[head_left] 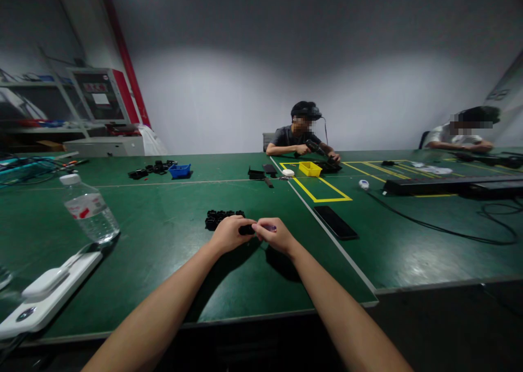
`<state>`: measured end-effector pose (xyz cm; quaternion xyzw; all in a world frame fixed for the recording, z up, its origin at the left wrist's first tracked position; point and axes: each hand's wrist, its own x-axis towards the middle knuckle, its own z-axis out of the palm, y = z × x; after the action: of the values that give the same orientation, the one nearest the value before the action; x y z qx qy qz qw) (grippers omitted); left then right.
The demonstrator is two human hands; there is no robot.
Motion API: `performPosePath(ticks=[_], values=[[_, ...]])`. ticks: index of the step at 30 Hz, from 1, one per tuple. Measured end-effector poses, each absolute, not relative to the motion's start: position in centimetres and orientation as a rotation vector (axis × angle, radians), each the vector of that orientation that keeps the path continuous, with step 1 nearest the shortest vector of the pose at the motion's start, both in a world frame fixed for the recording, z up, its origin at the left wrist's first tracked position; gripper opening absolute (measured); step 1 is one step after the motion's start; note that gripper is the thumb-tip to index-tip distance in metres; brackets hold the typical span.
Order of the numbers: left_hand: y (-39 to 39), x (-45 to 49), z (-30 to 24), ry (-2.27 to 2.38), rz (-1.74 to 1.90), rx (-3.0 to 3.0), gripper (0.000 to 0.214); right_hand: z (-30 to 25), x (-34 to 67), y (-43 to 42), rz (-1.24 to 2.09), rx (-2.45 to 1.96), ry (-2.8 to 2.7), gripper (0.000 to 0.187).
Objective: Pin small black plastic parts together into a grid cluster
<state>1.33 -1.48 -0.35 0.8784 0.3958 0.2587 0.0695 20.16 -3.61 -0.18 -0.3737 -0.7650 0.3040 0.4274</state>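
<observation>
My left hand [229, 234] is closed round a small black part [245, 230] above the green table, near the middle of the view. Close beside it, the fingers of my right hand [280, 236] pinch a slim object with a shiny purplish end [271, 228]; its exact kind is too small to make out. The fingertips of both hands meet at the black part. Just behind my left hand, several similar black parts [216, 218] sit grouped together on the tabletop, partly hidden by that hand.
A water bottle [92, 211] and a white power strip [49, 296] lie to the left. Farther back are a blue bin [180, 170], a yellow bin [309, 169] and loose black pieces [256, 174]. A dark phone-like slab [335, 222] lies right. Two people sit across the table.
</observation>
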Motion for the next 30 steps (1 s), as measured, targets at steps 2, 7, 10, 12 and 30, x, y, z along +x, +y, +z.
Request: performPosePath(ticks=[2,7,10,12,30], values=[[-1.44,1.34,-0.35,1.190,0.767,2.645,0.034,-0.26,20.16,-3.58,0.751,-0.940,-1.916,0.039],[-1.38,1.34,-0.39,1.184,0.768,2.654,0.033,-0.45,20.20,-3.49,0.754,-0.955,-1.917,0.038],[-1.35,1.34,-0.47,1.179,0.774,2.657,0.032,-0.44,20.23,-3.49,0.747,-0.961,-1.921,0.037],[-1.32,1.37,-0.51,1.182,0.771,2.657,0.032,-0.40,20.23,-3.50,0.744,-0.959,-1.922,0.037],[-1.41,1.40,-0.30,1.177,0.746,2.654,0.033,-0.39,20.25,-3.44,0.724,-0.991,-1.938,0.038]])
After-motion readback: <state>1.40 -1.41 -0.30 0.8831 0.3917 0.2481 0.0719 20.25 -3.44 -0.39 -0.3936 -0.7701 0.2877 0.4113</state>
